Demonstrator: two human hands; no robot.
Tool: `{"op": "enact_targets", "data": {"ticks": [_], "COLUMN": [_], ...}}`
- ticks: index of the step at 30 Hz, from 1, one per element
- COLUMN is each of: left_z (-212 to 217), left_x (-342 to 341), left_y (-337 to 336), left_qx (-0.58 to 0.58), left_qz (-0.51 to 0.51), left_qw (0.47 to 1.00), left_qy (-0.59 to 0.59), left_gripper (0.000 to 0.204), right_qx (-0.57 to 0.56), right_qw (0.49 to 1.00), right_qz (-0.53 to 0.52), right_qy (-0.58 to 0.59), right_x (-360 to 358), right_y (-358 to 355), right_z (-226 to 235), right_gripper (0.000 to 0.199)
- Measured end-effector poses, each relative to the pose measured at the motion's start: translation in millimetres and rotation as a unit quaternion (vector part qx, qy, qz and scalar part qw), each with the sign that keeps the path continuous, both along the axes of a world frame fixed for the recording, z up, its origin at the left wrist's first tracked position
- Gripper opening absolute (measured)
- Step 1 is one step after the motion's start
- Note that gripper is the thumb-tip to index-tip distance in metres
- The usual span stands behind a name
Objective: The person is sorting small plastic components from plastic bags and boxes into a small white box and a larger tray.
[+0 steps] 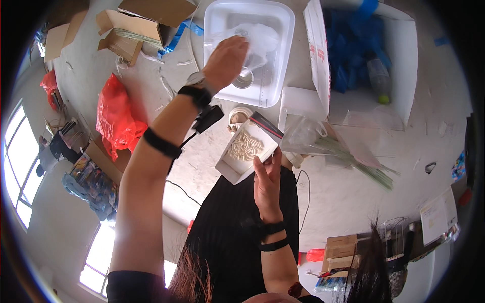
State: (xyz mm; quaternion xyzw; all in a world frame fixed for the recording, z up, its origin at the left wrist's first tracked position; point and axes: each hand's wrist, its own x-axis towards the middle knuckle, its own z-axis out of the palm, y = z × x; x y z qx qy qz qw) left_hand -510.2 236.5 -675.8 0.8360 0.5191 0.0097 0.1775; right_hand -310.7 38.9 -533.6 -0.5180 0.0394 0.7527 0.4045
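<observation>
My right hand [268, 184] grips the near right corner of a small white open box [233, 170] with a dark red-edged rim, held tilted above my lap. Inside it lies a heap of small pale pegs [246, 146], several of them loose. My left hand [227, 60] reaches over a white plastic tub [208, 33], back of the hand upward and fingers pressed together. Right beside its fingertips, a crumpled clear plastic bag [262, 43] lies in the tub. Whatever the left fingers hold is hidden. A round metallic-looking thing [243, 80] shows on the tub's bottom.
To the right stands a large white box [411, 65] with blue plastic and a bottle [378, 81] inside. Thin greenish strips [361, 164] and clear bags lie below it. Left are a red plastic bag [117, 116] and open cardboard boxes [134, 35]. A shoe [239, 117] is near the tub.
</observation>
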Motion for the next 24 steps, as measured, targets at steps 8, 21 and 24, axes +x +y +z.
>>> {"op": "enact_targets", "data": {"ticks": [8, 21, 24], "left_z": [-39.5, -63.4, -109.4], "left_x": [21.2, 2.9, -15.5], "left_y": [17.8, 43.3, 32.4], "left_qx": [-0.273, -0.135, -0.041], "left_qz": [0.080, 0.287, 0.201], "left_qw": [0.948, 0.939, 0.976], "left_qy": [0.144, 0.133, 0.077], "left_gripper": [0.036, 0.066, 0.052], "right_qx": [0.000, -0.020, -0.021], "right_qw": [1.000, 1.000, 1.000], "right_qz": [0.014, -0.006, -0.009], "right_qy": [-0.011, -0.011, -0.009], "right_x": [4.8, 5.8, 4.2], "right_y": [13.3, 38.0, 43.0], "right_z": [1.8, 2.6, 2.8], "right_gripper": [0.064, 0.061, 0.062]}}
